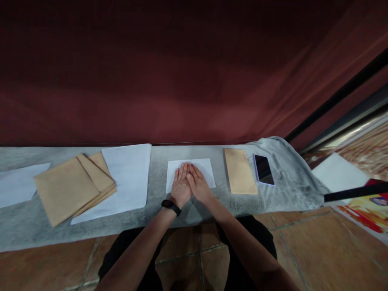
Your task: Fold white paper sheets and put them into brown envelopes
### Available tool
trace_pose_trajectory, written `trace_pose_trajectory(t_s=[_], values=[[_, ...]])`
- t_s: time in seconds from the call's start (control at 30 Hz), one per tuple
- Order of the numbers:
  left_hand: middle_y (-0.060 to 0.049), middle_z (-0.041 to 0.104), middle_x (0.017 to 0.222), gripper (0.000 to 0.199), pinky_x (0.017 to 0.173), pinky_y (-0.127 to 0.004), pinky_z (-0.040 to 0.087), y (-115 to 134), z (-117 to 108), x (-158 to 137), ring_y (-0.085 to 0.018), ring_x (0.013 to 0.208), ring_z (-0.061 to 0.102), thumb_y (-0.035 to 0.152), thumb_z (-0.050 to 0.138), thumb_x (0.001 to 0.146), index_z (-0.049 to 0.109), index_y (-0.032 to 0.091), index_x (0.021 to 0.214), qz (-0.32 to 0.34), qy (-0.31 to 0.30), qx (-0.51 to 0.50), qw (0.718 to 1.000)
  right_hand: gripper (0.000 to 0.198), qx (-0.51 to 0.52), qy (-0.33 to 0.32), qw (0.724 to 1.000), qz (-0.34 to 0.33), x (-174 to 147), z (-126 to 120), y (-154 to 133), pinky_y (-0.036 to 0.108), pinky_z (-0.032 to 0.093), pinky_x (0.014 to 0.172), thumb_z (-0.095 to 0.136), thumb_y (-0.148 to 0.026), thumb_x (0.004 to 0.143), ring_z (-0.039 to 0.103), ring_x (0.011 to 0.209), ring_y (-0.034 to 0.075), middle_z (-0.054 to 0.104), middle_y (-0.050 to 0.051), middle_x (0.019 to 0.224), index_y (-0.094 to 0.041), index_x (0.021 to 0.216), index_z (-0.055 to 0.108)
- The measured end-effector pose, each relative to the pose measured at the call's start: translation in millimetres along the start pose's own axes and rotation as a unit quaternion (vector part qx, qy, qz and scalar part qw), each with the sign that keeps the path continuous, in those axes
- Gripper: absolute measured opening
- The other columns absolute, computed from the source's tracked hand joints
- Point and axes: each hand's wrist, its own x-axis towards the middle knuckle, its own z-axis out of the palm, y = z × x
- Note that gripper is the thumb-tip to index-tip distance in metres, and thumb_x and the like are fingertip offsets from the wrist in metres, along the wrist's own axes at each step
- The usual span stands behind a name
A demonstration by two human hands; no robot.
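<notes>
A white sheet of paper (209, 169), apparently folded, lies on the grey cloth in front of me. Flat on its middle rests my left hand (181, 184), fingers stretched out and pointing away from me; a black band circles that wrist. My right hand (198, 182) presses flat beside it, its fingers overlapping or touching the left ones near the tips. Neither hand grips anything. To the right of the paper lies a single brown envelope (241, 171).
Several brown envelopes (69, 188) lie stacked at the left, partly over white sheets (130, 173). Another white paper (18, 184) is at the far left. A phone (264, 169) lies right on the grey cloth (291, 178). A dark red curtain (188, 89) hangs behind.
</notes>
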Motion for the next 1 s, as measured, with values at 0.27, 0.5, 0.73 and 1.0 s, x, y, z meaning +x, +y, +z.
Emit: trace_pose_trajectory(t_s=[0.27, 0.5, 0.73, 1.0], values=[[-0.018, 0.031, 0.166, 0.062, 0.127, -0.049, 0.023, -14.8, 6.1, -3.6, -0.027, 0.156, 0.023, 0.021, 0.034, 0.098, 0.032, 0.007, 0.158, -0.008, -0.011, 0.026, 1.000, 0.058, -0.133, -0.045, 0.990, 0.018, -0.1, 7.2, 0.2, 0.042, 0.020, 0.129, 0.022, -0.041, 0.110, 0.030, 0.154, 0.020, 0.037, 0.010, 0.164, -0.012, 0.159, 0.035], [-0.021, 0.032, 0.164, 0.062, 0.126, -0.050, 0.024, -19.9, -1.3, -7.3, -0.029, 0.155, 0.026, 0.030, 0.031, 0.102, 0.034, 0.001, 0.156, -0.024, 0.012, 0.030, 0.999, 0.059, -0.195, -0.002, 0.981, -0.015, -12.4, 3.9, 22.9, 0.047, 0.023, 0.126, 0.029, -0.042, 0.110, 0.031, 0.154, 0.025, 0.037, 0.015, 0.163, -0.008, 0.158, 0.034], [-0.024, 0.031, 0.164, 0.073, 0.125, -0.053, 0.024, -29.0, -12.3, -15.5, -0.034, 0.154, 0.028, 0.050, 0.035, 0.103, 0.033, 0.000, 0.156, -0.056, 0.021, 0.044, 0.997, 0.062, -0.232, 0.019, 0.972, -0.015, -21.4, -12.3, 36.4, 0.048, 0.025, 0.125, 0.030, -0.045, 0.110, 0.032, 0.153, 0.028, 0.035, 0.017, 0.163, -0.007, 0.159, 0.033], [-0.025, 0.034, 0.162, 0.075, 0.124, -0.054, 0.024, -44.3, -20.2, -26.7, -0.035, 0.153, 0.030, 0.053, 0.032, 0.103, 0.032, 0.000, 0.157, -0.064, 0.016, 0.066, 0.996, 0.065, -0.245, 0.012, 0.969, 0.026, -30.7, -25.2, 48.1, 0.052, 0.028, 0.123, 0.029, -0.046, 0.109, 0.035, 0.151, 0.031, 0.036, 0.020, 0.162, -0.005, 0.159, 0.030]])
